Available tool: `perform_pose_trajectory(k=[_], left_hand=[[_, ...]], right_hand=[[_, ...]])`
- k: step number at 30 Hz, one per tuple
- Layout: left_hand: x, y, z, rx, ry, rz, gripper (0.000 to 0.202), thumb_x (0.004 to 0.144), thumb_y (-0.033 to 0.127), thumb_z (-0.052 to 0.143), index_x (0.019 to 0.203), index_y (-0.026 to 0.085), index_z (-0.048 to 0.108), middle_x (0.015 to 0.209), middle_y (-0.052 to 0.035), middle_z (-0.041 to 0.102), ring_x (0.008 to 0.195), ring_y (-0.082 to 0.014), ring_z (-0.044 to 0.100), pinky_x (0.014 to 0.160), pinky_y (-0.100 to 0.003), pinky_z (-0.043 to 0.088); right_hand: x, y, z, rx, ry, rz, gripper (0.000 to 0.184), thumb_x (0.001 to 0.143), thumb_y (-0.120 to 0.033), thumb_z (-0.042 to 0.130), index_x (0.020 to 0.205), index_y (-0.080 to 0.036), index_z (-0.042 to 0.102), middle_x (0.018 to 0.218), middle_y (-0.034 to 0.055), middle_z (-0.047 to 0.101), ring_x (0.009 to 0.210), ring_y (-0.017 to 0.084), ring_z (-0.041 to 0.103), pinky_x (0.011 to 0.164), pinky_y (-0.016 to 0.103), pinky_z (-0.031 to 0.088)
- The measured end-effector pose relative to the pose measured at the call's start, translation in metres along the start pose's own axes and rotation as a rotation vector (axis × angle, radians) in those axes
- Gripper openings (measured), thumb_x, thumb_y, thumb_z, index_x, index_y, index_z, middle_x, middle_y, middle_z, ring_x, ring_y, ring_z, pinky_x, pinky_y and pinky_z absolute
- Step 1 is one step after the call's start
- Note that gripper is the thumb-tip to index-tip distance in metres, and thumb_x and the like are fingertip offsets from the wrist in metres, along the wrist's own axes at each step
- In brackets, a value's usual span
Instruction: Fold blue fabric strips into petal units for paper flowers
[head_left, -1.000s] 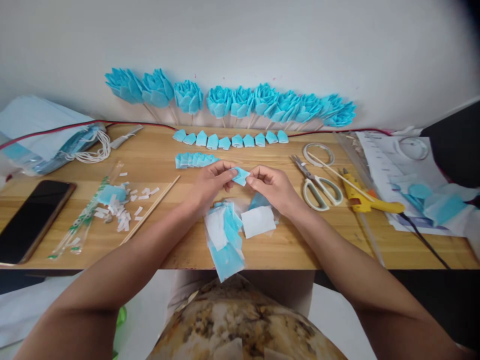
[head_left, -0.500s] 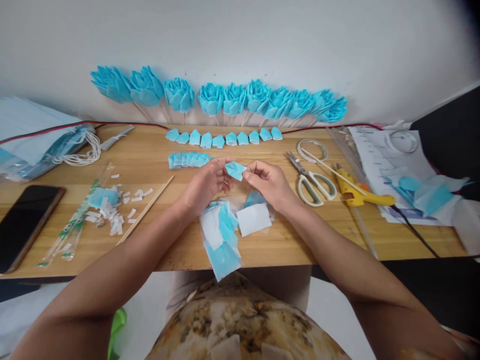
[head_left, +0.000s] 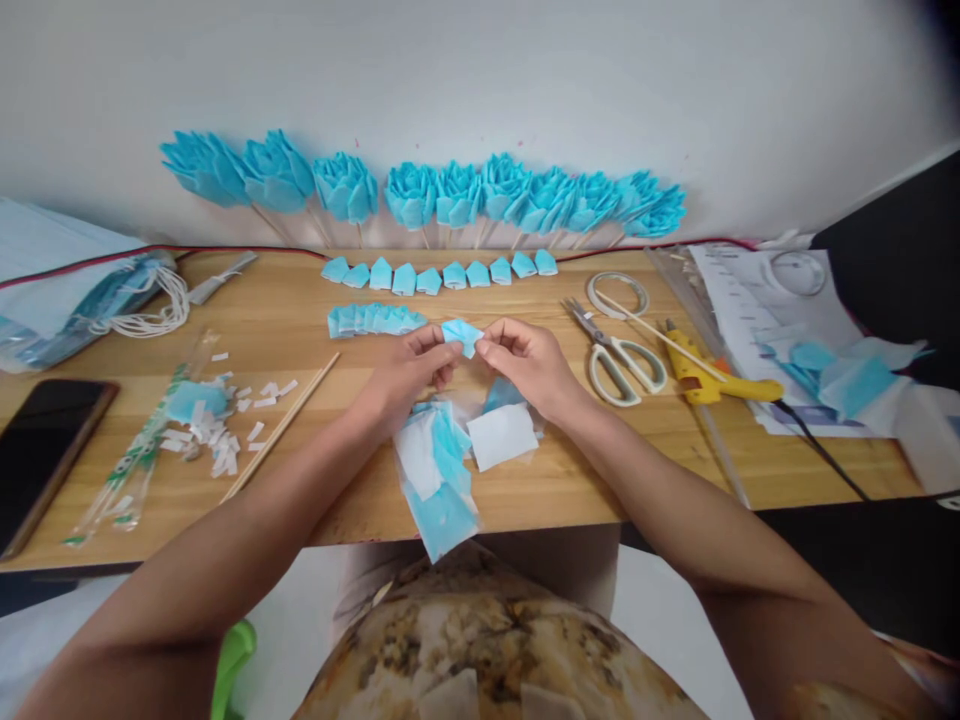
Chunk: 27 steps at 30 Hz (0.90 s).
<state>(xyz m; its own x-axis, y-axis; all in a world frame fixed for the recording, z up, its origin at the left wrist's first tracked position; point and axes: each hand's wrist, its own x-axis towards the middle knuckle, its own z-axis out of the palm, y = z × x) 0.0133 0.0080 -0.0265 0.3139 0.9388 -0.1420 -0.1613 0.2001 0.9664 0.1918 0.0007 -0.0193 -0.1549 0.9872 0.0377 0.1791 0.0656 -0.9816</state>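
Observation:
A small folded piece of blue fabric (head_left: 460,335) is pinched between my two hands above the table. My left hand (head_left: 416,370) grips its left side between thumb and fingers. On its right edge, my right hand (head_left: 529,365) has a thumb-and-finger pinch. Below the hands lie loose blue and white fabric pieces (head_left: 442,480) and a white rectangle (head_left: 502,437). Just beyond my left hand is an overlapping row of folded blue pieces (head_left: 375,320). Farther back runs a spaced row of folded blue petals (head_left: 405,279).
Blue fabric flowers (head_left: 457,195) on sticks lean against the wall. To the right are scissors (head_left: 619,360), a tape roll (head_left: 619,294) and a yellow glue gun (head_left: 705,380). A phone (head_left: 52,455), white scraps (head_left: 217,435) and wooden sticks (head_left: 289,420) lie left.
My left thumb has come onto the folded fabric, and the left fingers have closed on its left side. The whole view has shifted slightly.

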Motion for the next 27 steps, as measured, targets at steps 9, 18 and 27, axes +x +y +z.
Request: perform_pose_trajectory(k=[9, 18, 27], left_hand=[[-0.001, 0.013, 0.002, -0.007, 0.13, -0.052, 0.02, 0.069, 0.024, 0.07, 0.061, 0.019, 0.052, 0.056, 0.0025, 0.056, 0.052, -0.0087, 0.048, 0.054, -0.023, 0.037], [-0.005, 0.016, 0.005, 0.012, 0.13, -0.03, 0.022, 0.071, 0.025, 0.07, 0.061, 0.019, 0.051, 0.056, 0.0021, 0.056, 0.052, -0.0093, 0.049, 0.057, -0.024, 0.038], [-0.004, 0.013, 0.004, 0.015, 0.113, -0.021, 0.021, 0.068, 0.027, 0.071, 0.062, 0.018, 0.053, 0.057, 0.0028, 0.056, 0.052, -0.0088, 0.048, 0.055, -0.024, 0.037]], right_hand=[[0.01, -0.019, -0.059, -0.141, 0.084, -0.102, 0.026, 0.089, -0.04, 0.061, 0.103, -0.021, 0.074, 0.086, 0.0016, 0.072, 0.07, 0.012, 0.059, 0.069, 0.027, 0.047], [0.009, 0.007, -0.151, -1.022, 0.29, 0.075, 0.016, 0.085, -0.02, 0.063, 0.074, -0.019, 0.075, 0.065, 0.0046, 0.066, 0.066, 0.019, 0.055, 0.065, 0.031, 0.034], [0.015, 0.022, -0.135, -1.08, 0.338, 0.337, 0.029, 0.093, -0.034, 0.054, 0.089, -0.02, 0.079, 0.087, 0.0093, 0.076, 0.073, 0.02, 0.06, 0.063, 0.029, 0.032]])
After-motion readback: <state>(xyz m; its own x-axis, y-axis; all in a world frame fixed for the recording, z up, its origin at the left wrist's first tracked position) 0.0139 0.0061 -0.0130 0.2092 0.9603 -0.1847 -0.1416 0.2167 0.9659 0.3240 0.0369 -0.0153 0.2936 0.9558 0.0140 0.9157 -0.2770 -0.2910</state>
